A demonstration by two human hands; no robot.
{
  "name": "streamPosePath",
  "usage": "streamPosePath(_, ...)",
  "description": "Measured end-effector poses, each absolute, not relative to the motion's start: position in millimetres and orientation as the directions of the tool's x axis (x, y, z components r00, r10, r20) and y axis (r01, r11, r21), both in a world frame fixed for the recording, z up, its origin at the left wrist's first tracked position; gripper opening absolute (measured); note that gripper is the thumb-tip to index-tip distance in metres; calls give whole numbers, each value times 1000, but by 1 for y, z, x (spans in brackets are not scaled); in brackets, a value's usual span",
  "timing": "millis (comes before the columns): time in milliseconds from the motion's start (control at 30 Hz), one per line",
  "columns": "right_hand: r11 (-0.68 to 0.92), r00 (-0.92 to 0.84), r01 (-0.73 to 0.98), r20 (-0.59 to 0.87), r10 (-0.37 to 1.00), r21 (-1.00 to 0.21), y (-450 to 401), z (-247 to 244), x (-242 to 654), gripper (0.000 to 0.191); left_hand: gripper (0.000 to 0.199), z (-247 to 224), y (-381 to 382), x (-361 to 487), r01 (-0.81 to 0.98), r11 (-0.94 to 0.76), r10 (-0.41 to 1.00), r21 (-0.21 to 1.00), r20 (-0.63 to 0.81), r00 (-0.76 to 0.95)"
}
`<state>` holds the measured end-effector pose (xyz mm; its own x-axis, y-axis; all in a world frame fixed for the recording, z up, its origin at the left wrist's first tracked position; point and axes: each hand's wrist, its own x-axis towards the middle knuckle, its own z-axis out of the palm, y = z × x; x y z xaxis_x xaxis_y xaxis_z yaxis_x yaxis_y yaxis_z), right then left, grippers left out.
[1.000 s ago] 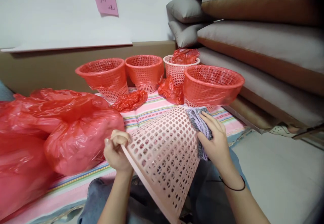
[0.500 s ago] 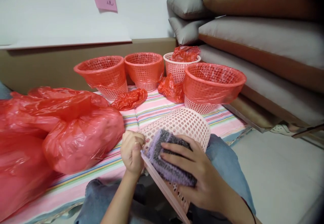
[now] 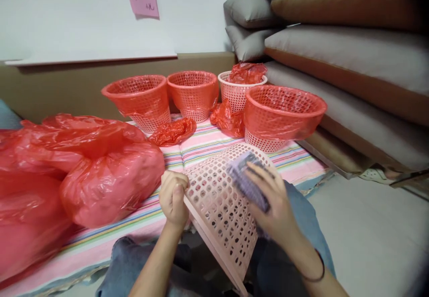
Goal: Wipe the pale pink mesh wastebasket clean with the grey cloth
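A pale pink perforated plastic basket (image 3: 221,207) lies on its side across my lap, its rim facing me and its base pointing away. My left hand (image 3: 174,198) is closed around the rim at the basket's left edge. My right hand (image 3: 273,203) is wrapped over a purple and dark grey cloth (image 3: 248,180), pressing it against the outer wall near the base. Both the cloth and the fingers are somewhat blurred.
Three baskets lined with red plastic bags (image 3: 136,98) stand behind on the striped cloth (image 3: 187,154), alongside a white basket (image 3: 234,93) with a crumpled red bag inside. Full red bags (image 3: 110,180) lie at left. Grey-brown cushions (image 3: 342,60) are stacked at right.
My right hand has slid the cloth away from the rim, up and right along the basket's side toward its base. My left hand keeps its hold on the rim.
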<state>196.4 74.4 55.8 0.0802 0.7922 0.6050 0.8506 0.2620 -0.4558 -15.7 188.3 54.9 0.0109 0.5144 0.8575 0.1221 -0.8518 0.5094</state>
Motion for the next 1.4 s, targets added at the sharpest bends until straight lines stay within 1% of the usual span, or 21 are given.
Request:
streamPosePath(67, 375, -78, 838, 592, 802, -397, 56, 69, 165, 58, 36, 55, 189, -15, 116, -844, 526, 524, 850, -18)
streamPosePath(100, 421, -125, 821, 599, 791, -386, 49, 75, 153, 57, 37, 55, 190, -15, 113, -843, 527, 526, 850, -26)
streamPosePath(167, 474, -176, 800, 611, 772, -369, 42, 81, 141, 54, 37, 55, 190, -16, 109, -846, 525, 523, 851, -11)
streamPosePath(233, 458, -162, 808, 606, 778, -371, 46, 79, 146, 51, 37, 55, 191, -18, 102, -840, 538, 534, 843, 18)
streamPosePath(300, 361, -62, 838, 585, 808, -409, 61, 72, 168, 48, 37, 54, 190, -20, 94, -834, 548, 543, 835, 40)
streamPosePath(367, 210, 111, 852, 558, 822, -480, 82, 60, 200, 44, 36, 52, 189, -21, 89, -838, 543, 538, 838, 50)
streamPosePath(433, 90, 289, 828, 558, 778, -554, 103, 47, 235, 43, 37, 52, 186, -21, 99, -849, 526, 519, 847, 77)
streamPosePath(500, 31, 408, 786, 556, 724, -618, 117, 38, 260, 44, 37, 52, 183, -21, 114, -859, 510, 499, 854, 99)
streamPosePath(567, 12, 458, 764, 556, 694, -645, 120, 36, 265, 44, 38, 53, 181, -20, 119, -865, 498, 487, 862, 94)
streamPosePath(600, 14, 447, 775, 565, 694, -631, 117, 39, 258, 44, 38, 53, 180, -19, 120, -865, 498, 488, 864, 80)
streamPosePath(667, 50, 349, 837, 601, 719, -545, 102, 49, 228, 42, 39, 55, 180, -18, 120, -859, 504, 497, 862, 43)
streamPosePath(733, 160, 173, 879, 613, 771, -449, 80, 64, 187, 42, 39, 55, 182, -17, 132, -850, 516, 510, 857, 7)
streamPosePath(800, 322, -24, 869, 619, 785, -375, 59, 77, 147, 47, 40, 55, 183, -17, 142, -845, 518, 515, 855, -17)
streamPosePath(900, 436, -119, 832, 657, 744, -342, 44, 88, 119, 46, 41, 54, 184, -17, 128, -840, 531, 528, 847, -12)
streamPosePath(1000, 415, -122, 834, 613, 781, -363, 59, 84, 142, 48, 40, 51, 183, -18, 123, -841, 531, 527, 848, -8)
streamPosePath(1067, 262, 19, 870, 560, 828, -418, 80, 76, 177, 44, 40, 51, 179, -18, 129, -851, 513, 509, 858, 0)
streamPosePath(1133, 103, 207, 866, 538, 817, -489, 101, 68, 213, 40, 40, 50, 175, -18, 127, -869, 487, 479, 872, 40)
streamPosePath(1200, 24, 314, 846, 535, 784, -532, 113, 64, 235, 40, 40, 49, 172, -18, 135, -884, 460, 448, 885, 76)
streamPosePath(1233, 8, 336, 842, 535, 775, -539, 114, 64, 237, 39, 40, 49, 171, -17, 140, -888, 450, 437, 890, 78)
streamPosePath(1300, 25, 298, 856, 533, 792, -516, 105, 69, 223, 39, 40, 47, 169, -17, 152, -887, 449, 437, 892, 57)
streamPosePath(1400, 192, 77, 881, 530, 844, -433, 74, 84, 172, 43, 42, 45, 168, -17, 167, -872, 468, 460, 884, 6)
